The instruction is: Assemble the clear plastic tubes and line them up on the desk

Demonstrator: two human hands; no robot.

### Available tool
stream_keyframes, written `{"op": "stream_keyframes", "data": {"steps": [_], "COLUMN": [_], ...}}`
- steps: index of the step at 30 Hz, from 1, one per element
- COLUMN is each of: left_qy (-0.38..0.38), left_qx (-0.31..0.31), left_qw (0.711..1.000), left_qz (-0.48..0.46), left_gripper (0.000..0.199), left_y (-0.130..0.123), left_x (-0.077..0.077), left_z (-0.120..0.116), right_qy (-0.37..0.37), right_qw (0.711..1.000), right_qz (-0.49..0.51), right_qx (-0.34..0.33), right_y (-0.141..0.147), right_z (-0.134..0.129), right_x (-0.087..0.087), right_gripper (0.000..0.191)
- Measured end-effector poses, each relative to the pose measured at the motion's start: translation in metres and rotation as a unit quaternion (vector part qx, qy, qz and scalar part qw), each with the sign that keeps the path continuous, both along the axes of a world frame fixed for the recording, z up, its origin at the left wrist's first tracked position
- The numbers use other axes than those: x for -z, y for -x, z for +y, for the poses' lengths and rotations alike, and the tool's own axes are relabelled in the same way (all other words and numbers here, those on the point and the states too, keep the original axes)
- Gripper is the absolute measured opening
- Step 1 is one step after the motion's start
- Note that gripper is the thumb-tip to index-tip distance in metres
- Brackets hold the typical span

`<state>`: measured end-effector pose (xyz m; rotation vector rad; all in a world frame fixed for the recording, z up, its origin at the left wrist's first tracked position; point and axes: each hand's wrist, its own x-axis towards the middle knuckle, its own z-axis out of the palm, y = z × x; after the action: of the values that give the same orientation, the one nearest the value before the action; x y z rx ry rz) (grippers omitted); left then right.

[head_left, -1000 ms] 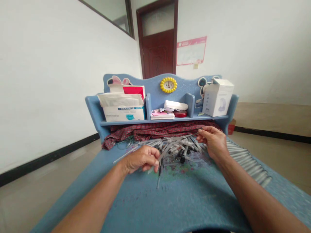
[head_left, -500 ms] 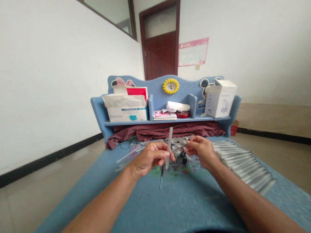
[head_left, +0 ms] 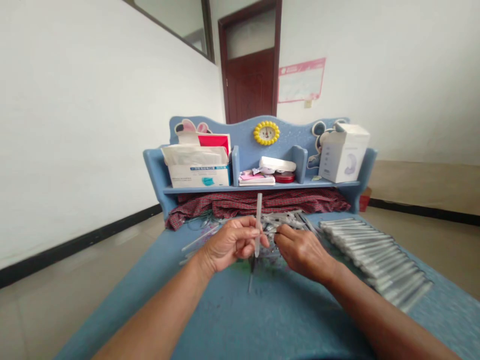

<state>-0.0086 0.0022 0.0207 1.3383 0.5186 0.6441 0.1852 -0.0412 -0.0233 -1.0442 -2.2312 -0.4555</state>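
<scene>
My left hand (head_left: 233,241) pinches a translucent white tube (head_left: 258,215), which stands nearly upright between thumb and fingers. Close by on the right, my right hand (head_left: 302,249) has its fingers bent together over the pile; what they hold, if anything, is hidden. Behind both hands lies a loose pile of clear and dark pen parts (head_left: 283,218). A thin dark piece (head_left: 252,275) shows below my left hand. Several filled tubes lie side by side in a row (head_left: 375,260) on the right of the blue table (head_left: 240,320).
At the back of the table rises a blue shelf (head_left: 210,190) bearing a mask box (head_left: 198,175), a white box (head_left: 345,155), papers (head_left: 257,181) and a red round tin (head_left: 285,177). Red checked cloth (head_left: 240,204) is bunched beneath it. A yellow clock (head_left: 266,133) hangs above.
My right hand has turned palm down and lowered slightly toward my left hand; the dark thin piece it held is no longer distinct. The tube in my left hand stands a bit straighter.
</scene>
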Motion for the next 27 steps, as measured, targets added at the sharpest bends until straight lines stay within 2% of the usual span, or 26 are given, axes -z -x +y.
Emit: {"op": "stream_keyframes", "data": {"steps": [2,3,4,6,7,8,9,10,11,13,20,27], "left_qy": [-0.025,-0.052,-0.084,-0.15,-0.174,-0.191,-0.202,-0.209,-0.212,-0.218,-0.219,-0.224], "left_qx": [-0.019,-0.031,-0.041,-0.05,-0.046,-0.038,-0.026,-0.013,-0.003,0.003,-0.002,0.014], "left_qw": [0.999,0.998,0.994,0.978,0.967,0.957,0.949,0.944,0.94,0.935,0.933,0.931], "left_qz": [-0.001,0.016,0.048,0.137,0.18,0.215,0.239,0.255,0.266,0.28,0.285,0.286], "left_gripper": [0.015,0.015,0.015,0.017,0.017,0.017,0.017,0.016,0.016,0.015,0.017,0.015], "left_y": [0.004,0.006,0.006,0.005,0.003,0.0,-0.003,-0.007,-0.009,-0.013,-0.013,-0.012], "left_x": [-0.002,-0.003,-0.002,0.001,0.003,0.005,0.007,0.009,0.009,0.009,0.006,0.008], "left_z": [0.003,0.004,0.006,0.007,0.006,0.006,0.004,0.003,0.001,-0.002,-0.003,-0.004], "right_qy": [0.049,0.084,0.121,0.188,0.211,0.224,0.231,0.237,0.241,0.249,0.245,0.238], "right_qw": [0.986,0.96,0.915,0.785,0.717,0.661,0.621,0.596,0.582,0.571,0.585,0.585], "right_qz": [0.159,0.267,0.382,0.581,0.648,0.692,0.716,0.727,0.731,0.73,0.722,0.725], "right_qx": [0.002,-0.009,-0.03,-0.102,-0.145,-0.186,-0.22,-0.246,-0.263,-0.281,-0.276,-0.276], "right_y": [-0.008,-0.012,-0.016,-0.022,-0.024,-0.026,-0.027,-0.027,-0.028,-0.027,-0.028,-0.028], "right_z": [0.005,0.008,0.01,0.011,0.011,0.01,0.009,0.008,0.007,0.006,0.003,0.003], "right_x": [-0.001,-0.003,-0.006,-0.014,-0.019,-0.023,-0.027,-0.029,-0.031,-0.032,-0.033,-0.034], "right_gripper": [0.013,0.009,0.007,0.01,0.011,0.012,0.012,0.012,0.012,0.011,0.01,0.011]}}
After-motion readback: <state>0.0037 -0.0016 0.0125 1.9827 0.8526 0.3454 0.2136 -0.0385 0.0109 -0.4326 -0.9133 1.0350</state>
